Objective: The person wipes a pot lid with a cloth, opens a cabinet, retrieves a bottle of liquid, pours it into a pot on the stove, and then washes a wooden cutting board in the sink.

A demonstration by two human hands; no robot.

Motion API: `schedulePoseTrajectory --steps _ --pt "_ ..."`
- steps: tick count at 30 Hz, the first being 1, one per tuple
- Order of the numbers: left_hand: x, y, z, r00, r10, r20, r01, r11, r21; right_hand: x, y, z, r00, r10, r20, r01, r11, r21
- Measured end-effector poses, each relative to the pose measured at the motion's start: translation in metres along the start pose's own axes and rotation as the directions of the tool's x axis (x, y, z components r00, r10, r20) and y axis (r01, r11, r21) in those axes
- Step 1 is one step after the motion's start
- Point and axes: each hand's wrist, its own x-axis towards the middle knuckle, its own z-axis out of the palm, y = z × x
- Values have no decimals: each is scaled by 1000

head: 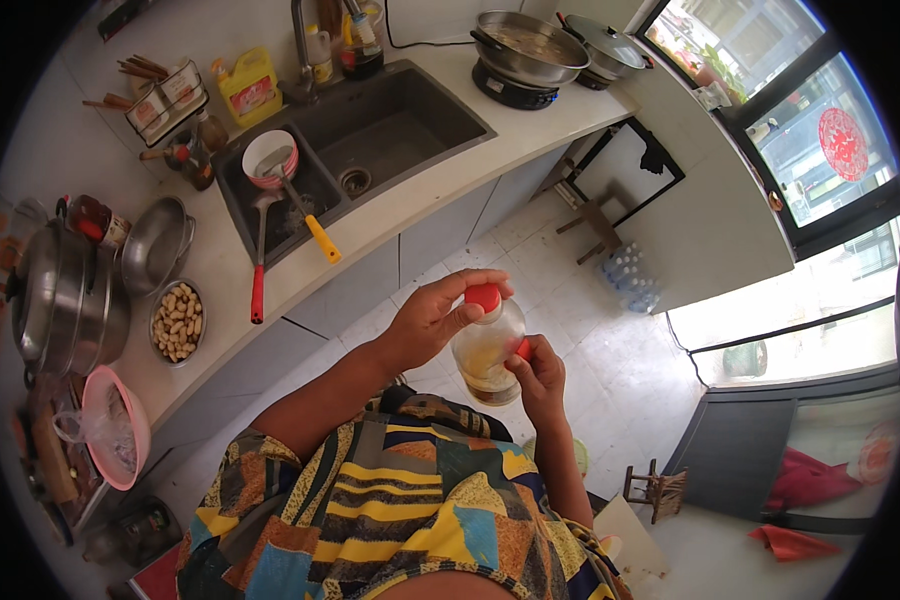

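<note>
A clear plastic bottle (487, 367) with a red cap (482, 297) is held upright before my body, with a little dark content at its bottom. My left hand (436, 311) is at the top, thumb and fingers around the red cap. My right hand (541, 375) grips a red part at the bottle's right side, thumb bent over it; whether that part is the bottle's handle I cannot tell. On the counter to the left stands a metal bowl of peanuts in their shells (178, 322). A red-handled ladle (261, 255) and a yellow-handled strainer (304, 206) rest at the sink.
Beyond the counter edge lies a double sink (412, 120) with a faucet. A steel pan (529, 49) stands on a black burner at the far right. Left are a steamer pot (60, 300) and a pink basin (139, 435). On the floor are a wooden stool (598, 225) and bottled water (630, 277).
</note>
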Motion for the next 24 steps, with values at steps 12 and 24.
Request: schedulePoseTrajectory --steps 12,24 --pt "1 20 -28 997 78 -26 -74 989 126 19 0 18 997 4 81 -7 999 35" --pt "8 47 -36 996 61 59 -77 944 320 22 0 16 993 -48 111 47 999 16"
